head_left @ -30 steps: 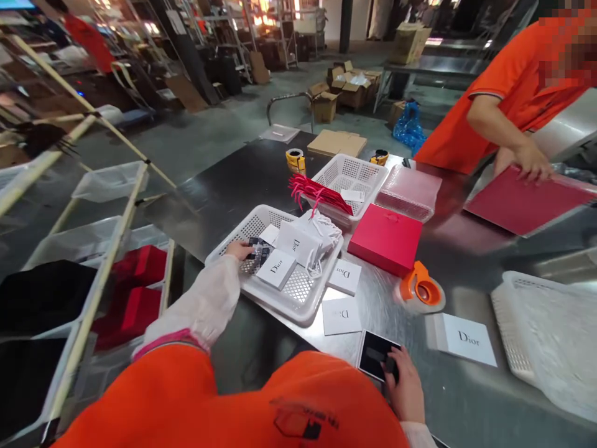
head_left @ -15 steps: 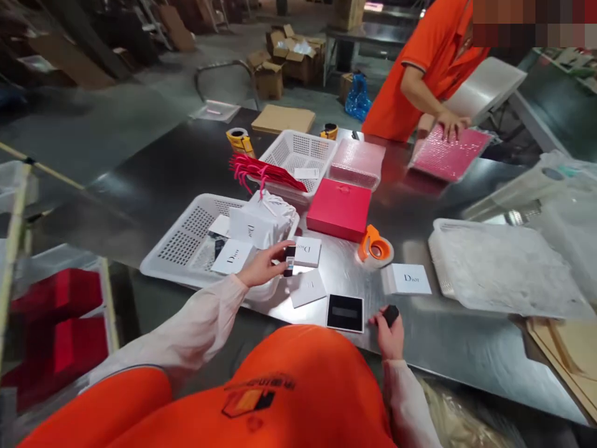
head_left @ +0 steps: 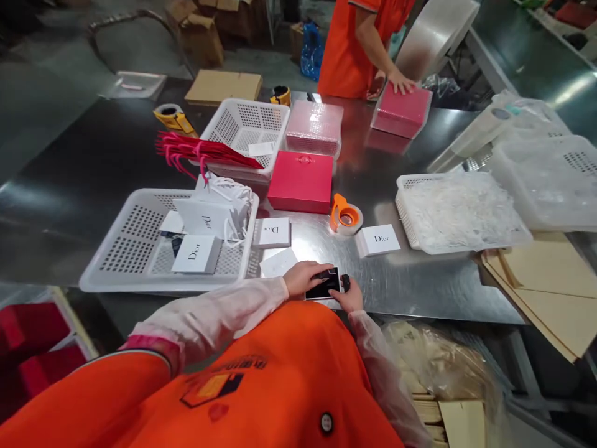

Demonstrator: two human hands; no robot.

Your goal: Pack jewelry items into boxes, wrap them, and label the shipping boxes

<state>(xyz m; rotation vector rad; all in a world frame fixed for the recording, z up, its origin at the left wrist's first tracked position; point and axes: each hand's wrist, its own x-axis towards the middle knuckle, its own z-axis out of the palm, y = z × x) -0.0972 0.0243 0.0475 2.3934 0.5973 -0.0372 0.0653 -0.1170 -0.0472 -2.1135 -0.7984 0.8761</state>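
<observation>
At the table's near edge, my left hand [head_left: 305, 278] is closed on a small black item [head_left: 323, 274], held over an open white-edged box [head_left: 321, 295] with a black insert; the fingers hide part of the item. My right hand [head_left: 351, 296] grips the box's right side, thumb over the insert. A small black block [head_left: 345, 283] sits at its fingers; whether it is held or worn, I cannot tell. A white lid [head_left: 278, 262] lies beside my left hand. One closed Dior box [head_left: 274, 233] is behind it, another Dior box [head_left: 380, 239] to the right.
On the left, a white basket [head_left: 109, 264] holds Dior boxes and bags. Behind are a red box [head_left: 301, 180], a basket with red bags [head_left: 224, 134] and an orange tape dispenser [head_left: 346, 214]. A tray of shredded filler [head_left: 461, 211] stands right. A co-worker's hand [head_left: 400, 81] touches a wrapped red box.
My left hand has brought the small black item right, over the open box. My right hand has come in to the box's side. The view has shifted; the co-worker's wrapped box now stands upright.
</observation>
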